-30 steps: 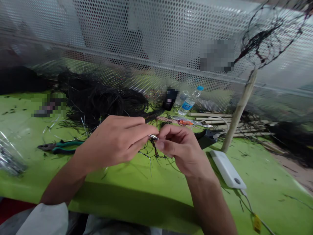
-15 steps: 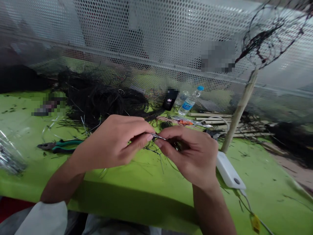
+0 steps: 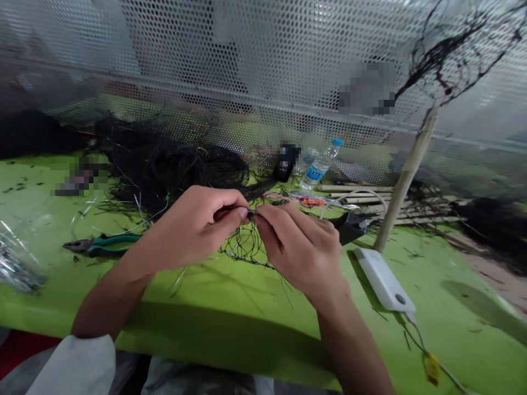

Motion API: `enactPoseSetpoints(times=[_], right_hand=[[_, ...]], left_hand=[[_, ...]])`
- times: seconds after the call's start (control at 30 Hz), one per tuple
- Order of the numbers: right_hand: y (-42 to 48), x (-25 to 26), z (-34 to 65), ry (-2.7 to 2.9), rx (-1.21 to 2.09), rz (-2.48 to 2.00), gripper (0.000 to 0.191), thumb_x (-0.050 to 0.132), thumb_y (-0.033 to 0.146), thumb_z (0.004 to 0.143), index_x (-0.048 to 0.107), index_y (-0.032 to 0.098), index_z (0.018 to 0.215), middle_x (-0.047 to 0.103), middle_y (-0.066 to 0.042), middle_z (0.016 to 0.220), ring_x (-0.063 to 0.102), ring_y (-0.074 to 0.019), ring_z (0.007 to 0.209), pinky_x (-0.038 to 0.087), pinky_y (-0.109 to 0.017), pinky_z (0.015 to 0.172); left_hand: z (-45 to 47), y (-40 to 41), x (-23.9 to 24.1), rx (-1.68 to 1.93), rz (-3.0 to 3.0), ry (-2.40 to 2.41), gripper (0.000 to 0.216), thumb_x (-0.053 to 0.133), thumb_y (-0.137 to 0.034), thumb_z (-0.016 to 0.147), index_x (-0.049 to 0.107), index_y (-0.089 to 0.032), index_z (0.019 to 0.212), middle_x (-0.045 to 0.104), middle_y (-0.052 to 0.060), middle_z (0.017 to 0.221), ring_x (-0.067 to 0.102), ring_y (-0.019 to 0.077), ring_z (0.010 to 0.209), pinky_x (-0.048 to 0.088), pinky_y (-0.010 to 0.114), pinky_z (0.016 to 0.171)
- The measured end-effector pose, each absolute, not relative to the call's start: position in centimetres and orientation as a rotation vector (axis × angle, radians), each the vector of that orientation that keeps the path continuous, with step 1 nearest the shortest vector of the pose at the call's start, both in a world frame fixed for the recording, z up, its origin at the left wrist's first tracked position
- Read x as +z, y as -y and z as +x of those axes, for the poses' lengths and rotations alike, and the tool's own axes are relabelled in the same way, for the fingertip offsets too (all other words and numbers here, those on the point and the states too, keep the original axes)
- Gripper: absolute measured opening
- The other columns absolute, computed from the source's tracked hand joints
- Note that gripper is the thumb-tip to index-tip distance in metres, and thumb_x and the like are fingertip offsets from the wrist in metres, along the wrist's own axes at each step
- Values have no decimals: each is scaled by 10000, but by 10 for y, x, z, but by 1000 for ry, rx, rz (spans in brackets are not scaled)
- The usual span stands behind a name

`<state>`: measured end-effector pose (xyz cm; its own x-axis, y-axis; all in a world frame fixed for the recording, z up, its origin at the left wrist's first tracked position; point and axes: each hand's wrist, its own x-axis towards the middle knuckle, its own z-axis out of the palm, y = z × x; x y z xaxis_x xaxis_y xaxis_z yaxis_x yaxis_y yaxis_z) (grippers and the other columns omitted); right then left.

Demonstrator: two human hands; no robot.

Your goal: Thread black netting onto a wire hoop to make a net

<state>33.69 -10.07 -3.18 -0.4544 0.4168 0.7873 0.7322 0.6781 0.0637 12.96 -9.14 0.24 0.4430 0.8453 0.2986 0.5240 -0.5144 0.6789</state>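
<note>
Both hands meet above the green table (image 3: 230, 323). My left hand (image 3: 193, 230) is closed in a pinch on the top of a small tangle of thin black wire (image 3: 242, 247). My right hand (image 3: 298, 249) pinches the same tangle from the right, fingertips touching those of the left. The wire hangs below the fingers as a loose mesh, just above the table. Loose wire strands trail from it onto the surface.
Green-handled pliers (image 3: 102, 244) lie at the left. A heap of black wire (image 3: 173, 164) sits behind the hands. A water bottle (image 3: 321, 164), a black device (image 3: 285, 162), a white power bank (image 3: 382, 280) with cable, a leaning wooden stick (image 3: 405, 178) and a perforated metal screen (image 3: 247, 71) surround the spot.
The hands have risen a little and drawn closer. The right hand turned its fingers upward to the pinch point, and the wire tangle now hangs spread out below them.
</note>
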Motion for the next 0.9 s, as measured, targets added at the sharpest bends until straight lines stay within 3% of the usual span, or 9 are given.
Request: enactPoseSetpoints(times=[0.17, 0.33, 0.47, 0.6, 0.7, 0.9], right_hand=[[99, -36, 337, 2168, -613, -823, 121, 590, 149, 1007, 668, 175, 1097, 754, -50, 867, 661, -159, 702, 495, -319, 659], [99, -29, 337, 2144, -354, -863, 124, 579, 124, 1017, 699, 157, 1011, 745, -63, 895, 696, -155, 760, 493, -279, 644], [102, -22, 342, 2137, -227, -897, 148, 580, 134, 1023, 723, 117, 1059, 747, -78, 913, 696, -154, 763, 482, -272, 642], [105, -18, 346, 2188, -67, -949, 152, 585, 156, 1023, 732, 132, 1056, 726, -50, 865, 664, -152, 737, 480, -274, 672], [106, -15, 346, 2163, 49, -985, 140, 595, 150, 1019, 727, 157, 970, 701, -17, 810, 620, -129, 706, 454, -255, 672], [107, -7, 348, 2155, 231, -1042, 189, 628, 163, 1003, 708, 161, 832, 573, 40, 651, 464, -86, 595, 365, -243, 592]], left_hand=[[126, 84, 2, 802, 2100, -1062, 242, 539, -271, 982, 726, -169, 868, 600, -6, 710, 473, 108, 598, 352, 232, 509], [123, 83, -2, 868, 2512, -1000, 89, 616, -210, 944, 689, -172, 977, 531, -46, 665, 454, 97, 572, 364, 234, 534], [130, 81, -11, 1046, 2920, -1030, 191, 637, -250, 969, 631, -154, 1133, 654, 27, 919, 605, 130, 716, 453, 257, 601], [132, 73, -19, 1364, 3205, -909, 234, 639, -146, 950, 638, -175, 1182, 712, 78, 1158, 716, 166, 913, 552, 264, 685], [128, 66, -22, 1452, 3275, -648, 128, 657, -133, 953, 660, -180, 1072, 770, 31, 1076, 739, 149, 876, 595, 276, 775], [125, 65, -21, 1422, 3146, -501, 45, 638, -159, 995, 645, -190, 1026, 798, 2, 1002, 768, 120, 856, 592, 227, 737]])
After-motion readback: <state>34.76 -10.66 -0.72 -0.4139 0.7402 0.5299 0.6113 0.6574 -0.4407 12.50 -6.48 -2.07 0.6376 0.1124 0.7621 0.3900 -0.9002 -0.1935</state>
